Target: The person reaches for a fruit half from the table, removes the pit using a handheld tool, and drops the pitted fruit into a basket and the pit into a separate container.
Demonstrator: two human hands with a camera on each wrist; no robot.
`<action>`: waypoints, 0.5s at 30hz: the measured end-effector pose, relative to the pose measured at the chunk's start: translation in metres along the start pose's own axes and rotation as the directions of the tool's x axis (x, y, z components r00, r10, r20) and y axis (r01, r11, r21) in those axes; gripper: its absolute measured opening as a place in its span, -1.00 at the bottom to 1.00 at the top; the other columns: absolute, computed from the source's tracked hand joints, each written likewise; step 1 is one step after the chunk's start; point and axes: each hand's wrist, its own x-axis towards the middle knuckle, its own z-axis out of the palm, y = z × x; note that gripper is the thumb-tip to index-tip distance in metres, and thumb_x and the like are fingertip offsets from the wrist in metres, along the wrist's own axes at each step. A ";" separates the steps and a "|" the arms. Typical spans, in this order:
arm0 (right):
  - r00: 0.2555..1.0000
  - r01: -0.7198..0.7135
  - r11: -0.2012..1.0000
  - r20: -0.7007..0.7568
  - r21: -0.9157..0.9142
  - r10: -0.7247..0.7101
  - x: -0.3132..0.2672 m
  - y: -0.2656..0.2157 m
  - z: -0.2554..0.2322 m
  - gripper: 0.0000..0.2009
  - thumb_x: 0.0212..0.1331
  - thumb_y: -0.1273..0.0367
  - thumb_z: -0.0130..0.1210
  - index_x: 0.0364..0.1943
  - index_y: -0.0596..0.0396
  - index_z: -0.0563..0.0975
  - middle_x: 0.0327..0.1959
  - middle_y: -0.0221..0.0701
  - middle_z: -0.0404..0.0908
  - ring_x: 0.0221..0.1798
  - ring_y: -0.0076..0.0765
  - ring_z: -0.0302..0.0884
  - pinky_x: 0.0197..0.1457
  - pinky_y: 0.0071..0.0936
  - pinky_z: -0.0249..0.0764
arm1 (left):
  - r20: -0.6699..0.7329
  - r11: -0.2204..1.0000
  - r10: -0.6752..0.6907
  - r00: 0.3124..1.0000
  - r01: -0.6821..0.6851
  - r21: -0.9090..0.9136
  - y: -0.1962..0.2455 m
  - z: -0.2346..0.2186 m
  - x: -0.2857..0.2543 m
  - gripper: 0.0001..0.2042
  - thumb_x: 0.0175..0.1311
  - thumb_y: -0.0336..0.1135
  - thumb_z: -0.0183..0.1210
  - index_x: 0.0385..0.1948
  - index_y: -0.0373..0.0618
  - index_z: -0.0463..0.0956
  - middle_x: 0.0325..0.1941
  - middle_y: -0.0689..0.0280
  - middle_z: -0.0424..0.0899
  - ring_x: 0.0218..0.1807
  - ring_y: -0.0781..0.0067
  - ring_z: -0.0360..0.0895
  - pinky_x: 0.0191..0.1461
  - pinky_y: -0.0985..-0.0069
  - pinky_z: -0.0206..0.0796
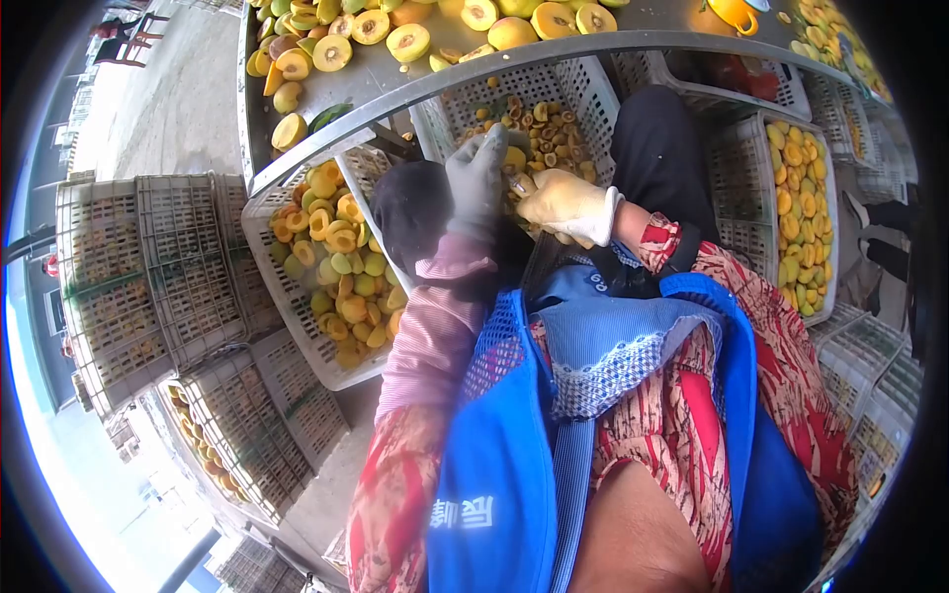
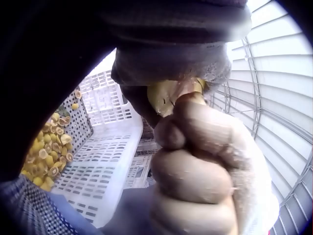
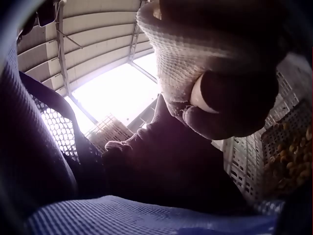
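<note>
My left hand (image 1: 476, 183) and right hand (image 1: 565, 206) meet above my lap, a fruit piece (image 1: 515, 158) between them. A crate of pits (image 1: 539, 119) sits directly ahead, under the table (image 1: 395, 89). Crates of fruit halves stand left (image 1: 331, 257) and right (image 1: 801, 212).

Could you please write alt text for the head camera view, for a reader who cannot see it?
A seated person's gloved left hand and right hand hold a yellow fruit between them above a white crate of fruit pits. More crates of halved yellow fruit stand around, and a metal table holds halves.
</note>
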 end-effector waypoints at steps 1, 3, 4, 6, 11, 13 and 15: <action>0.991 -0.003 0.958 -0.126 -0.287 -0.035 -0.003 -0.005 0.001 -0.69 0.26 0.17 -0.12 -0.43 0.10 0.50 -0.68 -0.31 0.48 -0.70 -0.28 0.44 -0.62 -0.32 0.33 | -0.026 0.999 0.031 0.999 -0.030 0.027 -0.007 -0.001 0.000 -0.66 0.28 -0.10 0.09 -0.32 -0.26 0.61 -0.42 0.31 0.65 -0.46 0.59 0.48 -0.38 0.63 0.31; 0.918 0.130 0.802 -0.235 -0.584 -0.320 0.025 0.021 -0.003 -0.57 0.27 0.08 -0.15 -0.21 0.21 0.52 -0.40 -0.03 0.61 -0.29 0.07 0.61 -0.22 -0.12 0.47 | -0.062 0.998 -0.042 0.997 0.038 -0.057 -0.020 -0.004 0.003 -0.65 0.30 -0.09 0.05 -0.28 -0.25 0.60 -0.39 0.30 0.64 -0.44 0.57 0.50 -0.39 0.64 0.31; 0.896 0.081 0.781 -0.298 -0.619 -0.329 0.027 0.019 0.000 -0.57 0.27 0.07 -0.15 -0.20 0.20 0.52 -0.36 -0.02 0.61 -0.23 0.11 0.59 -0.16 -0.10 0.46 | -0.066 0.977 -0.145 0.987 0.132 -0.170 -0.024 -0.006 0.006 -0.65 0.32 -0.08 0.03 -0.27 -0.24 0.59 -0.37 0.30 0.63 -0.43 0.56 0.51 -0.39 0.64 0.31; 0.879 0.003 0.746 -0.355 -0.666 -0.320 0.029 0.013 0.003 -0.64 0.25 0.15 -0.13 -0.19 0.20 0.48 -0.28 -0.02 0.61 -0.20 0.10 0.60 -0.14 -0.11 0.47 | -0.087 0.920 -0.259 0.962 0.218 -0.327 -0.032 -0.009 0.013 -0.64 0.34 -0.07 -0.01 -0.23 -0.23 0.56 -0.35 0.30 0.62 -0.41 0.54 0.51 -0.38 0.64 0.32; 0.773 -0.074 0.469 -0.348 -0.880 -0.531 0.038 0.022 0.009 -0.79 0.21 0.28 -0.11 -0.24 0.15 0.39 -0.39 -0.10 0.63 -0.30 -0.01 0.63 -0.26 -0.16 0.50 | -0.096 0.800 -0.306 0.947 0.201 -0.565 -0.035 -0.005 0.023 -0.60 0.36 -0.02 -0.08 -0.11 -0.21 0.47 -0.31 0.29 0.59 -0.35 0.49 0.52 -0.25 0.60 0.38; 0.719 -0.077 0.454 -0.365 -0.887 -0.591 0.033 0.026 0.013 -0.79 0.22 0.27 -0.10 -0.25 0.14 0.38 -0.41 -0.11 0.63 -0.34 -0.01 0.63 -0.30 -0.13 0.49 | -0.072 0.814 -0.246 0.967 0.165 -0.557 -0.047 -0.006 0.026 -0.58 0.37 0.01 -0.10 -0.08 -0.21 0.43 -0.27 0.28 0.57 -0.29 0.45 0.52 -0.18 0.55 0.39; 0.697 -0.016 0.496 -0.365 -0.868 -0.617 0.024 0.031 0.012 -0.76 0.27 0.20 -0.13 -0.26 0.10 0.37 -0.50 -0.18 0.60 -0.45 -0.01 0.60 -0.39 -0.14 0.46 | -0.073 0.831 -0.182 0.981 0.113 -0.545 -0.060 -0.010 0.027 -0.55 0.37 0.05 -0.13 -0.05 -0.22 0.40 -0.22 0.27 0.55 -0.23 0.41 0.52 -0.13 0.51 0.41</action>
